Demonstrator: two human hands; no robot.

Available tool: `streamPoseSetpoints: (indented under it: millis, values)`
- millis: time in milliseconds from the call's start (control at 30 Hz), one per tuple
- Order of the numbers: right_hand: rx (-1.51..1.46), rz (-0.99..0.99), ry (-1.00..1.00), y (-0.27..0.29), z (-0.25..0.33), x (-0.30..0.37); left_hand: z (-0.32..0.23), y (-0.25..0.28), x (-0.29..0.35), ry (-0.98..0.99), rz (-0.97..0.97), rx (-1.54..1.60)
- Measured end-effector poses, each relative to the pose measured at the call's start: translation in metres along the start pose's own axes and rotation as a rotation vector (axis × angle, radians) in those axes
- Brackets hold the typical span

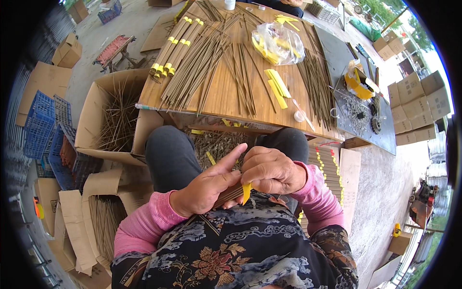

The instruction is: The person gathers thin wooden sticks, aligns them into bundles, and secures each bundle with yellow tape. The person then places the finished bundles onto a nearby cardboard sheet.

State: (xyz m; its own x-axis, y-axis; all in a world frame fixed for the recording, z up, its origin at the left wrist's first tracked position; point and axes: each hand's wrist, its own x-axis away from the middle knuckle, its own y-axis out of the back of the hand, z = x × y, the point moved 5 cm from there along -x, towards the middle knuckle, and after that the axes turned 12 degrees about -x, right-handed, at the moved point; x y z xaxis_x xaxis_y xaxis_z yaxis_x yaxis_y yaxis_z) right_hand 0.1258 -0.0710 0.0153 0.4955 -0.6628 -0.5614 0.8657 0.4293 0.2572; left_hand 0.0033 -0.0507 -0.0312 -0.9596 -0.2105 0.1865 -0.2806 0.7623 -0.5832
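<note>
Low over my lap, my left hand (211, 185) is closed round a bundle of thin brown incense sticks (228, 194), its thumb raised. My right hand (274, 171) pinches a yellow paper strip (246, 193) at the bundle's end; the strip's loose tip hangs down below my fingers. Both hands touch, and they hide most of the bundle. On the wooden table (224, 89) ahead lie loose incense sticks (195, 72), yellow-banded bundles (178, 43) and a stack of yellow paper strips (276, 86).
Beside the strips are a small white pot (299, 116) and a thin white stick (305, 117). A clear plastic bag (279, 43) holds yellow paper. Cardboard boxes (86, 123) of sticks stand at my left. More banded bundles (328, 168) lie low on my right. Someone's hand (292, 2) shows across the table.
</note>
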Motion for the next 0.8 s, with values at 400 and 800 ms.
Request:
streamPoseSetpoints:
  millis: [400, 800]
  values:
    - [-0.147, 0.154, -0.047, 0.006, 0.002, 0.000, -0.012, -0.013, -0.008, 0.047, 0.062, -0.015]
    - [0.067, -0.488, -0.441, 0.010, -0.003, 0.026, -0.020, 0.005, 0.005, -0.156, -0.443, -0.348]
